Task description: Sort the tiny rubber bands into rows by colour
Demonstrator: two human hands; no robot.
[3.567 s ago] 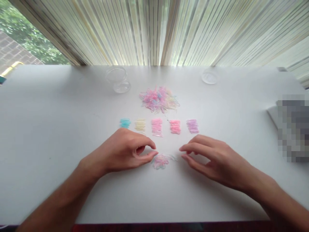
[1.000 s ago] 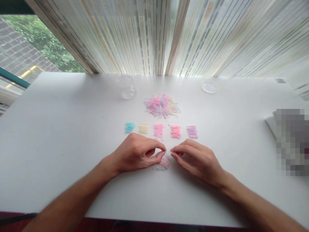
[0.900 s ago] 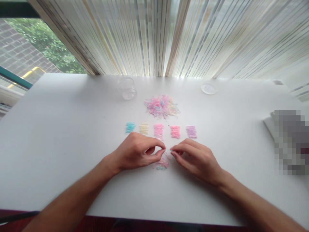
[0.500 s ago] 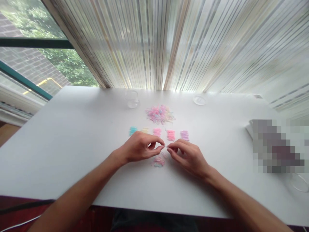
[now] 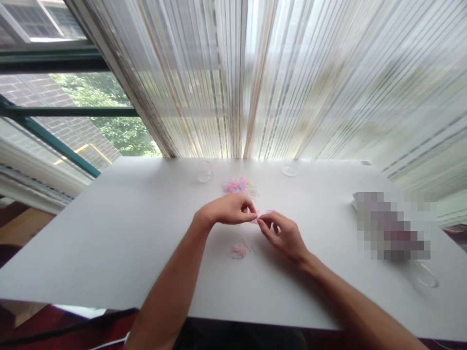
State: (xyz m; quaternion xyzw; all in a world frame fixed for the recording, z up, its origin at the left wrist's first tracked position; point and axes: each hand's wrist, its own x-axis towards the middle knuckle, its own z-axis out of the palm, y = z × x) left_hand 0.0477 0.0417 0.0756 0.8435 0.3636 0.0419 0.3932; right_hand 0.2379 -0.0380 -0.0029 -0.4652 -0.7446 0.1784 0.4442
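My left hand (image 5: 229, 209) is in a pinch above the middle of the white table (image 5: 120, 233), thumb and forefinger pressed together. Close on its right, my right hand (image 5: 283, 237) also pinches, the two sets of fingertips nearly touching. Whatever is between them is too small to make out. Behind the fingers show parts of a pink group of small strips (image 5: 254, 218) and a purple group (image 5: 270, 211); my left hand hides the other groups. Beyond lies a loose heap of thin pastel strips (image 5: 235, 185). Nearer me is a smaller pink and bluish pile (image 5: 239, 251).
A clear round container (image 5: 205, 172) stands at the back left of the heap, and a clear lid (image 5: 290, 170) at the back right. A blurred-out object (image 5: 390, 228) lies on the right, beside a white cable loop (image 5: 426, 277). A striped curtain (image 5: 204, 87) hangs along the back edge.
The view has tilted up. My left hand has moved right and forward with its wrist bent, covering the groups on the left. Both hands stay pinched, now closer to the pink group.
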